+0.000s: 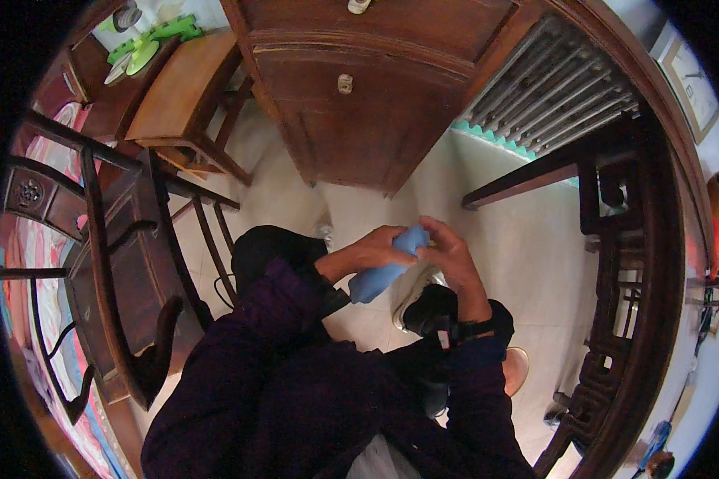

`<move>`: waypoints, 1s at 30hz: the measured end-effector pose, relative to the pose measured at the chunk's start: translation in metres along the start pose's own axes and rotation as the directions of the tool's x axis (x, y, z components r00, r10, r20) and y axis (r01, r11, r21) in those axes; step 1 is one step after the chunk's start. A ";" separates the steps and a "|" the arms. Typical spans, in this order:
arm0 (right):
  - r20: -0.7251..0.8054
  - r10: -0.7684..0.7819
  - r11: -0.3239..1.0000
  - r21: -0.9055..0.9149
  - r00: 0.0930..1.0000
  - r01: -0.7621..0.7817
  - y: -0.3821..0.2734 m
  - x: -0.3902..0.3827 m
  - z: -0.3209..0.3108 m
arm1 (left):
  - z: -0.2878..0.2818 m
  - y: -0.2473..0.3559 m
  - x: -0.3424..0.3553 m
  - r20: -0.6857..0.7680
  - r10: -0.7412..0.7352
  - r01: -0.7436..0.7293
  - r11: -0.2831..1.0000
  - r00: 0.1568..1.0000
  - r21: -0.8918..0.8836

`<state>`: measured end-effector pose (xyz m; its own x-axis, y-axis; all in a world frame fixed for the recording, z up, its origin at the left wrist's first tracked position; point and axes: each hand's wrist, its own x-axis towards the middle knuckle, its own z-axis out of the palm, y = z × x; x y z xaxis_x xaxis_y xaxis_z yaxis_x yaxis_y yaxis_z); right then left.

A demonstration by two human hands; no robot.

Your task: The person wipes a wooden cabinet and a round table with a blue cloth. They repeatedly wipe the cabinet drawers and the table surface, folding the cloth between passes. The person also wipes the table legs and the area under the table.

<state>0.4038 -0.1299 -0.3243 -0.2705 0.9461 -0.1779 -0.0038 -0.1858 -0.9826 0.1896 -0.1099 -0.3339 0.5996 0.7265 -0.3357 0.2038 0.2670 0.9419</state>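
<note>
Over my lap, I hold a light blue, soft-looking elongated bundle [379,279] between both hands. It slants from the upper right down to the lower left, and its exact kind cannot be told. My left hand [373,247] is wrapped over its upper middle from the left side. At its upper right end, the bent fingers of my right hand [447,249] pinch it. A dark band with a small pale patch [446,338] circles my right wrist. Just below the bundle, a dark shoe with a pale sole [411,307] shows on the floor.
A dark wooden cabinet [343,136] with pale knobs stands ahead. To the left are a dark wooden armchair [124,263], a brown wooden stool [188,88] and a bed with striped bedding [56,231]. Carved dark wooden furniture [607,319] and a radiator [551,88] are on the right.
</note>
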 end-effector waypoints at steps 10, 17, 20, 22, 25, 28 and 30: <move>-0.076 0.079 0.986 -0.140 0.994 -0.089 0.020 0.007 -0.005 | 0.001 0.001 0.004 0.037 -0.102 0.101 0.995 0.994 0.022; -0.125 0.288 0.946 -0.114 0.949 -0.302 0.008 0.005 -0.010 | 0.015 -0.017 0.014 -0.095 0.141 -0.125 0.979 0.985 0.161; -0.098 0.276 0.955 -0.080 0.956 -0.284 0.006 0.006 -0.008 | 0.018 -0.019 0.015 -0.117 0.179 -0.148 0.962 0.977 0.231; -0.106 0.291 0.950 -0.081 0.951 -0.300 0.008 0.006 -0.008 | 0.019 -0.020 0.014 -0.129 0.187 -0.157 0.964 0.974 0.215; -0.057 0.270 0.963 0.033 0.961 -0.268 0.011 0.007 -0.011 | 0.017 -0.021 0.015 -0.116 0.178 -0.171 0.983 0.977 0.071; -0.056 0.235 0.972 0.016 0.970 -0.234 0.012 0.006 -0.014 | 0.014 -0.020 0.020 -0.068 0.111 -0.115 0.991 0.992 -0.070; -0.078 0.208 0.975 -0.062 0.975 -0.213 0.013 0.004 -0.014 | 0.014 -0.017 0.025 -0.055 -0.004 -0.001 0.996 0.998 -0.089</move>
<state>0.4163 -0.1243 -0.3382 -0.1890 0.9048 -0.3817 0.1134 -0.3660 -0.9237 0.2120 -0.1053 -0.3576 0.5556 0.7590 -0.3394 0.1337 0.3213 0.9375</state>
